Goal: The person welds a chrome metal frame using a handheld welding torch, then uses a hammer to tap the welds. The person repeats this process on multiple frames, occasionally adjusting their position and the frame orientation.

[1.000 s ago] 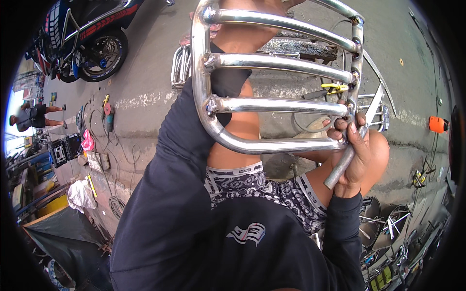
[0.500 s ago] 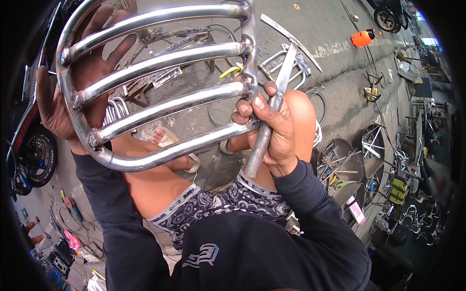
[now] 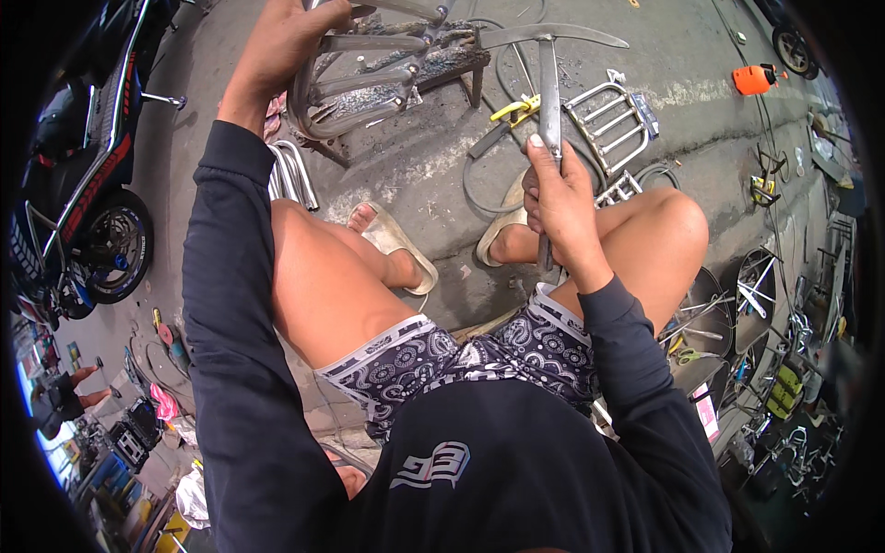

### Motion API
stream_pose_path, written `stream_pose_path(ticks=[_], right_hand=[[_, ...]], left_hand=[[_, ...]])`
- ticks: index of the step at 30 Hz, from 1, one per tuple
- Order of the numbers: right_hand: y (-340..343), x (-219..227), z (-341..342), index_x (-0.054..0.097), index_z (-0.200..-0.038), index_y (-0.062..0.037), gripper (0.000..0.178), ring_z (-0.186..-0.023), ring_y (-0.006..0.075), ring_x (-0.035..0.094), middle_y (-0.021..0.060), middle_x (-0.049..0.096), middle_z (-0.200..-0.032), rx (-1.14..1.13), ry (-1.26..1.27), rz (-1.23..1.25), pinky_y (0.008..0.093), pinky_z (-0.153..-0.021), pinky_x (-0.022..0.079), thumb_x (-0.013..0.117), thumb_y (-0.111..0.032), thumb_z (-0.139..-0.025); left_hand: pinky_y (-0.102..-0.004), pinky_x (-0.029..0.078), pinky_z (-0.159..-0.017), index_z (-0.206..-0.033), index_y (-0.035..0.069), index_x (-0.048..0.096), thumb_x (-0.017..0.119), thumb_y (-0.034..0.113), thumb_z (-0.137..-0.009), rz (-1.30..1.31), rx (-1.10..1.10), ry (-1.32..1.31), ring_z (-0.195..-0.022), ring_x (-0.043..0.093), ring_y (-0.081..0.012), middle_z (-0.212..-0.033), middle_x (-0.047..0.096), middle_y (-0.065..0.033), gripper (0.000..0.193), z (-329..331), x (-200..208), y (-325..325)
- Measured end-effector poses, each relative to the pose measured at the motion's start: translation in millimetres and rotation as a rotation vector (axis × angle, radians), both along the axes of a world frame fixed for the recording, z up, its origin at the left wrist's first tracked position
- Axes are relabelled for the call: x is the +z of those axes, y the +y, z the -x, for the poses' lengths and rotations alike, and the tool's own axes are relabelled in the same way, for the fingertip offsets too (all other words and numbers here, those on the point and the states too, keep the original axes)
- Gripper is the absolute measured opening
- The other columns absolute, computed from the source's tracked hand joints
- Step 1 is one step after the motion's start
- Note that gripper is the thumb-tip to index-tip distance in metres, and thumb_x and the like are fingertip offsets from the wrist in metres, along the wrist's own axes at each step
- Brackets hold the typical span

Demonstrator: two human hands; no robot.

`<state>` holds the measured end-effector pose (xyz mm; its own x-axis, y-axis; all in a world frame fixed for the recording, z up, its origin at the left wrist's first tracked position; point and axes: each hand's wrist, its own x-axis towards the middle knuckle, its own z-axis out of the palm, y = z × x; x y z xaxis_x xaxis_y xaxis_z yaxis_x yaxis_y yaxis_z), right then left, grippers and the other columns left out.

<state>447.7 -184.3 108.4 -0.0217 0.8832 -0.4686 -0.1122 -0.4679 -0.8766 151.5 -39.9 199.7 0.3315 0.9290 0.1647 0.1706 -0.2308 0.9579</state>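
Observation:
My left hand [image 3: 290, 46] is closed around the edge of a shiny metal rack [image 3: 376, 43] at the top of the view. Several curved tube bars cross that rack, blurred by motion, above a low, rough, crusted metal stand [image 3: 452, 66]. A chipping hammer [image 3: 549, 97] stands out of my right hand [image 3: 564, 198], which wraps its handle above my right knee. Its long curved head points away from me, to the right of the stand and apart from the rack.
On the ground beyond my right knee lies another barred metal rack [image 3: 608, 120], beside a yellow-handled clamp [image 3: 516, 109] with cable. Bent tubes [image 3: 293, 175] lie by my left knee. A motorcycle [image 3: 92, 184] stands left; tool-filled bins [image 3: 705, 313] and an orange sprayer bottle [image 3: 756, 79] are right.
The rack has moved away from me toward the stand. My left hand, spread behind it before, now grips its edge. My right hand has come off the rack, still holding the hammer.

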Motion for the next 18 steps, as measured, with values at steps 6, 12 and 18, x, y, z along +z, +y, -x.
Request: stream_pose_path(ticks=[6,12,18], right_hand=[[-5,-74,64,0.058,-0.107,-0.0040,0.038,-0.049,0.0110,0.046,0.0025,0.050,-0.061,0.031,-0.385,-0.325,0.0310,-0.047,0.037,0.054,-0.041,-0.110],[4,-119,86,0.058,-0.106,-0.0002,0.039,-0.056,0.0163,0.055,0.0100,0.054,-0.060,0.004,-0.445,-0.403,0.0377,-0.053,0.042,0.054,-0.039,-0.110],[2,-129,91,0.057,-0.102,-0.0025,0.036,-0.053,0.0285,0.061,0.0131,0.058,-0.062,0.076,-0.552,-0.408,0.0405,-0.053,0.045,0.056,-0.038,-0.110]], left_hand=[[-0.0320,0.061,-0.083,-0.150,-0.004,0.044,0.054,0.002,-0.091,-0.001,0.125,0.201,-0.094,0.072,-0.0205,-0.128,0.070,-0.0193,0.060,10,-8,18],[-0.0299,0.061,-0.075,-0.147,-0.004,0.047,0.052,0.001,-0.092,-0.064,0.235,0.277,-0.086,0.070,-0.0181,-0.119,0.072,-0.0170,0.055,-1,-6,13],[-0.0299,0.060,-0.075,-0.146,-0.004,0.050,0.055,0.002,-0.091,-0.047,0.323,0.384,-0.087,0.070,-0.0171,-0.118,0.073,-0.0151,0.055,-5,-1,11]])
